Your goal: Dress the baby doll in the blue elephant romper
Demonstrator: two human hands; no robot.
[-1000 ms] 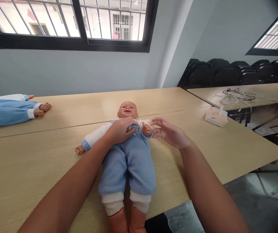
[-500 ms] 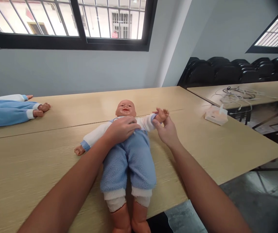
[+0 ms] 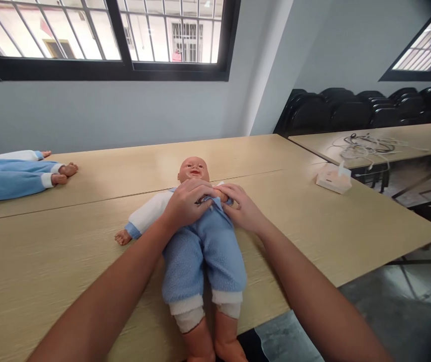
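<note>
A baby doll [image 3: 204, 261] in a white top and fleecy blue trousers lies on its back on the light wooden table [image 3: 302, 231], its head away from me. My left hand [image 3: 190, 203] is over its chest, fingers curled around the front of the clothing at the waistband. My right hand [image 3: 243, 207] grips the doll's arm on the right side, folded inward so that the doll's small hand [image 3: 221, 196] rests near my left fingertips. The doll's other arm [image 3: 140, 221] stretches out on the table. My fingers hide most of the chest.
A second doll [image 3: 12, 176] in similar blue clothes lies at the far left. A tissue box [image 3: 334, 178] stands on the right of the table. Tangled cables [image 3: 369, 146] lie on another table, with stacked black chairs [image 3: 313, 110] behind.
My right hand has moved left, bringing the doll's arm from outstretched to folded over its chest. The doll's legs have shifted slightly right. My left hand stays on the chest.
</note>
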